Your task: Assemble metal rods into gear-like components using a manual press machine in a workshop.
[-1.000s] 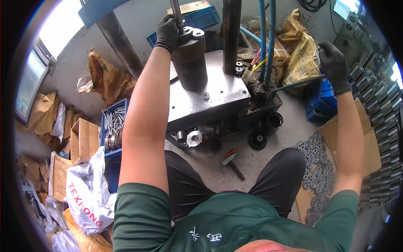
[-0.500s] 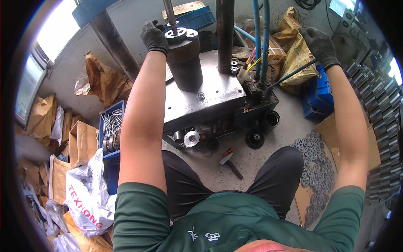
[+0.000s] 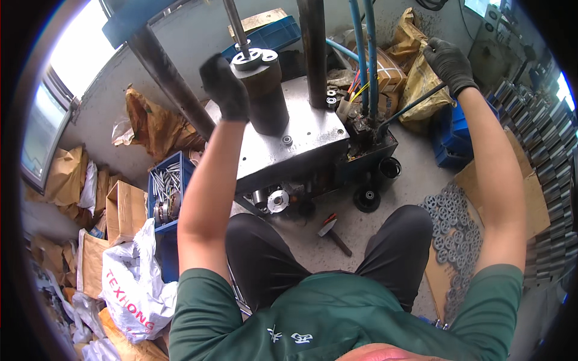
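My left hand (image 3: 224, 87), in a dark glove, is raised just left of a dark metal cylinder (image 3: 268, 107). It is smeared by motion, so its fingers do not show clearly. The cylinder stands upright on the steel press table (image 3: 319, 133). Pale ring-shaped parts (image 3: 245, 58) sit on its top, and the press rod (image 3: 235, 23) comes down onto one of them. My gloved right hand (image 3: 450, 65) is closed at the upper end of a long dark lever (image 3: 415, 107); the palm side is hidden.
A small bearing (image 3: 287, 140) lies on the table. On the floor are a hammer (image 3: 335, 234), a black round housing (image 3: 366, 198) and many flat metal discs (image 3: 448, 231). A blue crate (image 3: 165, 189) of metal shafts stands left, stacked blue boxes (image 3: 451, 135) right.
My left hand has drawn back from beside the cylinder's top, down toward me. My right hand stays at the lever's end. The whole view has shifted slightly.
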